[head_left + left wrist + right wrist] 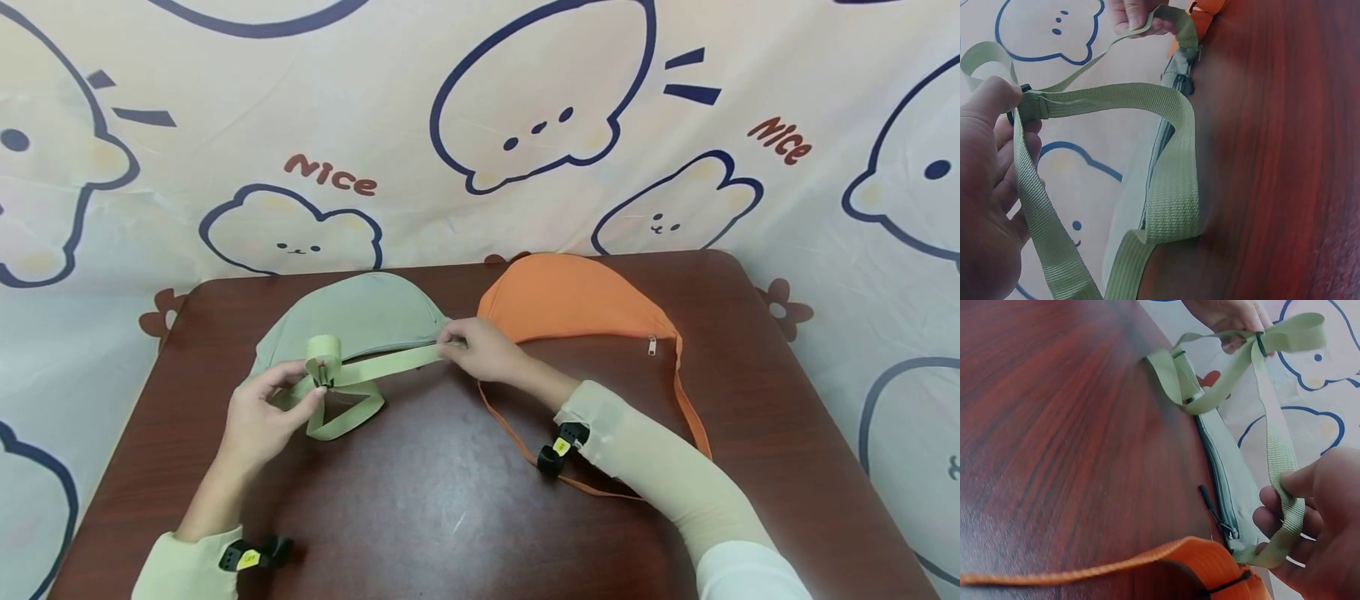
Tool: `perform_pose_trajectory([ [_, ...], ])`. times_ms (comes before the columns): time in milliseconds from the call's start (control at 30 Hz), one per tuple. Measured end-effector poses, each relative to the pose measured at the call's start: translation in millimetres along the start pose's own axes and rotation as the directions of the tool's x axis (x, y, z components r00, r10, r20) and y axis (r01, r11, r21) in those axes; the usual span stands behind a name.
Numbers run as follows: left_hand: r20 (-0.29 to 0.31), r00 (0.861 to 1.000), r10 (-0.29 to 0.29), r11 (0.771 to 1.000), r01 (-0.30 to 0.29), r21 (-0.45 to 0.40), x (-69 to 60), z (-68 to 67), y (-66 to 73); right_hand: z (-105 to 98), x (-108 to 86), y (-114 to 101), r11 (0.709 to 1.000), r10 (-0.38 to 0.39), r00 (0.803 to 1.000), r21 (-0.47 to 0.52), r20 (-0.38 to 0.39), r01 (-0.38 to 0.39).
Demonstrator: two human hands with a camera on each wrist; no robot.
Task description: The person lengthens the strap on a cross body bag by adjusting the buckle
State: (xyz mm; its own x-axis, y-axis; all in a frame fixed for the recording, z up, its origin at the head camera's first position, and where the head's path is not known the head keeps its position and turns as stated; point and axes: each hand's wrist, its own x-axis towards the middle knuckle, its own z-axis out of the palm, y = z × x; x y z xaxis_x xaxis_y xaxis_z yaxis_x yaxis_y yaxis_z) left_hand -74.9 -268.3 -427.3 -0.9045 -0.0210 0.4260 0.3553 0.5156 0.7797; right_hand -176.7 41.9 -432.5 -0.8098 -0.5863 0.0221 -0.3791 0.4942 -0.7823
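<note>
A pale green waist bag point(360, 308) lies at the back left of the table, its green strap point(393, 363) raised in front of it. My left hand point(258, 412) pinches the dark strap buckle point(1021, 106) between thumb and fingers, with a loop of webbing standing up above it. Near the bag's right end, my right hand point(483, 350) pinches the strap between thumb and fingers. The strap runs between both hands, and another loop hangs below the buckle. In the right wrist view, the bag's zipper point(1217, 481) faces the table's near side.
An orange waist bag point(570, 300) lies at the back right, next to the green one. Its thin strap point(510, 425) loops forward beneath my right forearm. Behind the brown table point(420, 517) hangs a printed cloth point(487, 217).
</note>
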Motion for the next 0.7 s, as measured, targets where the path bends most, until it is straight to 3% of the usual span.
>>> perform_pose_trajectory([
  [267,-0.031,0.999,-0.042,0.999,0.043,0.031,-2.3,-12.5,-0.6,-10.8,-2.3,7.6,0.999,0.028,1.0,0.044,0.004,-0.028],
  [700,0.002,0.999,-0.041,0.996,0.041,0.077,-5.7,-20.5,1.5,-17.8,-6.6,11.9,0.994,-0.1,0.99,-0.021,0.103,0.103],
])
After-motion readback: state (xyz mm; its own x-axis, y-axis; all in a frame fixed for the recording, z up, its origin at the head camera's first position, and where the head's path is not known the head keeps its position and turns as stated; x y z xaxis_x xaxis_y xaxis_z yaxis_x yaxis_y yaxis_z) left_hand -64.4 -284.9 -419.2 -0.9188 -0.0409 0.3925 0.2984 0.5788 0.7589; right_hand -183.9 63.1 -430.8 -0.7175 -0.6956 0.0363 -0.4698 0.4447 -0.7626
